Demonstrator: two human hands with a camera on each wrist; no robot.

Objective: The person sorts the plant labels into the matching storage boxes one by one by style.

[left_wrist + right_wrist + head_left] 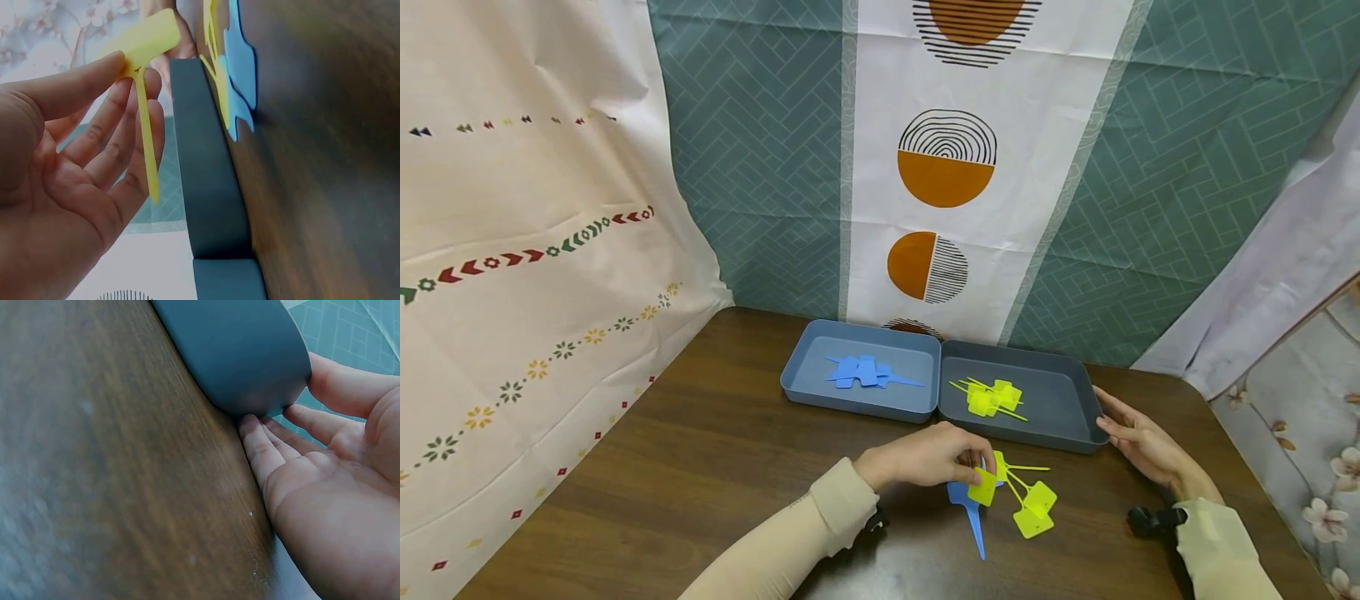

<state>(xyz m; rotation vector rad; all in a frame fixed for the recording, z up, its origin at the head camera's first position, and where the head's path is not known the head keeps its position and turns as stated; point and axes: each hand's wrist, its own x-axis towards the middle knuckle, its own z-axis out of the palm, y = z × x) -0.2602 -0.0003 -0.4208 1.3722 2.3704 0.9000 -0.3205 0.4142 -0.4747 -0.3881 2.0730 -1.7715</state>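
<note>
My left hand [928, 457] pinches a yellow plant label [147, 40] between thumb and fingers, its thin pointed stem hanging down in the left wrist view. Below and beside it on the table lie blue plant labels [974, 529], partly covered by the hand, and loose yellow plant labels [1035, 521]. My right hand [1150, 450] touches the right end of a dark grey tray [1063, 408] from outside. In the right wrist view the thumb rests against the tray's wall, and the extended fingers touch low at its corner.
Adjoining the dark tray on its left is a blue-grey tray [801, 385] with several blue plant labels [867, 371]. Several yellow plant labels [983, 402] lie inside the dark tray. Both stand on the brown wooden table [685, 467], near a patterned curtain [760, 167] behind.
</note>
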